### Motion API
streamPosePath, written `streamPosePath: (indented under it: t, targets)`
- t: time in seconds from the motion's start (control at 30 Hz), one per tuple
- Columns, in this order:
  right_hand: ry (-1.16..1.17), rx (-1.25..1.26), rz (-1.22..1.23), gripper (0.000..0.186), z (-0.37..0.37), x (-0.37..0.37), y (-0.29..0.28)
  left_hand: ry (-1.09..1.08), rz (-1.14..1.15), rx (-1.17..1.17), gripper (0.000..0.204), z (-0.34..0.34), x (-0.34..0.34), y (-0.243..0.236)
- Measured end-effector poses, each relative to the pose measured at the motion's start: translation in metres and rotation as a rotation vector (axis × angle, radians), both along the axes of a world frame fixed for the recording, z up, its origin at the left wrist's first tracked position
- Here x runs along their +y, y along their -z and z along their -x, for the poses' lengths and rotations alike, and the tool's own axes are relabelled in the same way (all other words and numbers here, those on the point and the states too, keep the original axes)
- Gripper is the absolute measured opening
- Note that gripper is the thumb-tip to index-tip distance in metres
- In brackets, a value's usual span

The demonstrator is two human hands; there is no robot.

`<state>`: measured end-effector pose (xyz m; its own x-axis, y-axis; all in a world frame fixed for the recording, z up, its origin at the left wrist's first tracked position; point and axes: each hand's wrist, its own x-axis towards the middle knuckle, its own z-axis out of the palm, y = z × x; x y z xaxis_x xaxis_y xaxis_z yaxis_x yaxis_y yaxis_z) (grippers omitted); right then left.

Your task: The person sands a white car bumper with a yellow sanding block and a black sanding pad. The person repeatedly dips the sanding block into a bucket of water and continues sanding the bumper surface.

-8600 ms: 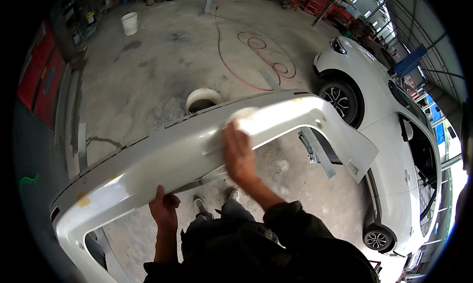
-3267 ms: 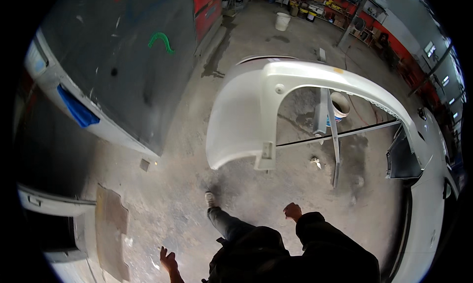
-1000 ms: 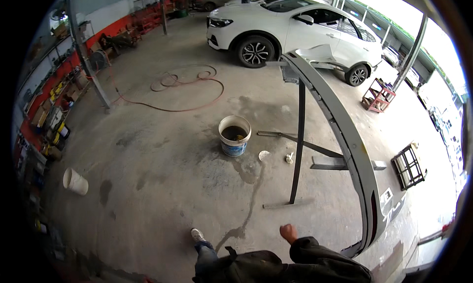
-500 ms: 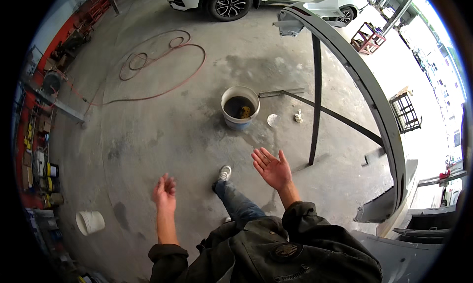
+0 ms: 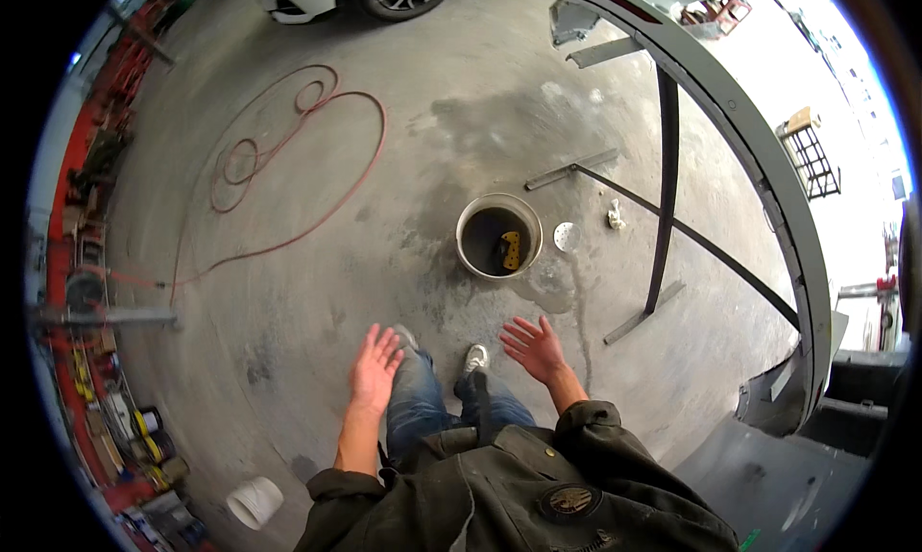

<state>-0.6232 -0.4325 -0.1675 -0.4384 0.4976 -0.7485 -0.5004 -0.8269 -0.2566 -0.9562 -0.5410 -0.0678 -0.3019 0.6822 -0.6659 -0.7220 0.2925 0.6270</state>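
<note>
Both hands, left hand [image 5: 373, 368] and right hand [image 5: 534, 348], were open and empty above the bucket [image 5: 498, 236]; it looked rigid, probably heavy with liquid, best gripped at the rim.

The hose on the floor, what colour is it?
The hose is red, lying in loops on the grey concrete floor; the head view shows it.

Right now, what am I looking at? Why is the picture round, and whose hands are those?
The picture comes from a camera on a person's head, looking down. Its wide lens bends everything into a circle. The left hand and right hand are that person's own, both open and holding nothing. Below them are jeans and shoes on a grey concrete floor. Just ahead stands a bucket with something yellow inside. A red hose lies looped on the floor. On the right, a long grey car bumper rests on a black metal stand.
</note>
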Motion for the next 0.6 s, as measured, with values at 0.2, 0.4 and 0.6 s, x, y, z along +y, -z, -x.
streamPosePath:
  t: [0.2, 0.4, 0.6]
  targets:
    - [0.236, -0.108, -0.002, 0.073, 0.020, 0.073, 0.046, 0.218, 0.053, -0.482, 0.070, 0.018, 0.171, 0.087]
    - [0.102, -0.660, 0.078, 0.046, 0.061, 0.146, 0.158, 0.523, 0.278, -0.486, 0.072, 0.008, 0.312, 0.220]
    - [-0.231, -1.352, -0.130, 0.051, 0.115, 0.213, 0.362, 0.855, 0.553, -0.265, 0.059, -0.045, 0.401, 0.405]
